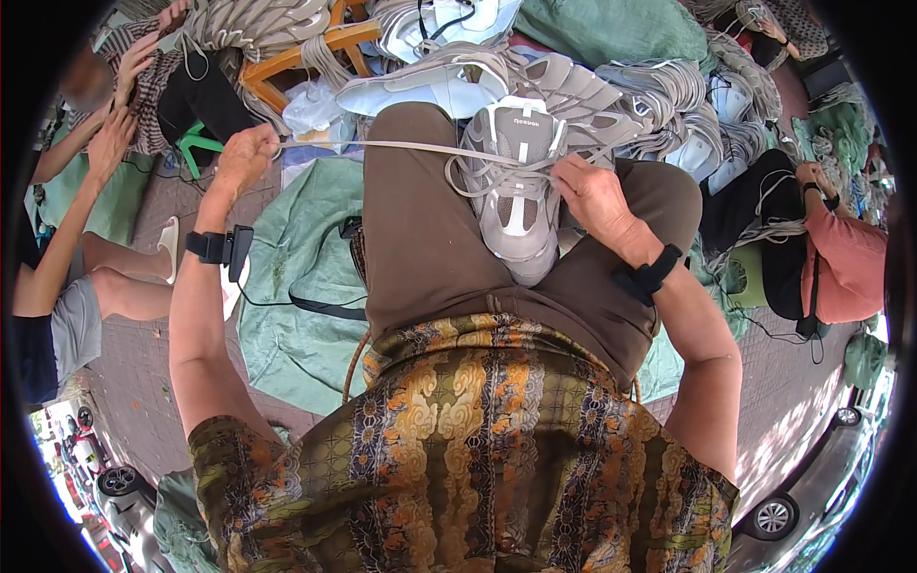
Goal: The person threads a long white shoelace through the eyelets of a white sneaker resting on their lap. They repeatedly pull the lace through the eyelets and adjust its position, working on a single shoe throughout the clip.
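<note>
A grey and white sneaker (517, 212) rests between my thighs, its toe toward me and its tongue standing up at the far end. Out to the left, my left hand (246, 158) is closed on the end of a flat light-grey shoelace (382, 144). The lace runs nearly straight from there across my knee to the shoe. My right hand (594, 196) pinches lace at the right side of the shoe's eyelets, close to the upper. Loose loops of lace hang beside the shoe's left side.
Beyond my knees lie piled shoe uppers (573, 91) and white shoes (430, 86), near a wooden stool (315, 53). A green tarp (296, 277) covers paving at my left. Other people sit on both sides, one showing bare hands (115, 134), another a pink sleeve (845, 253).
</note>
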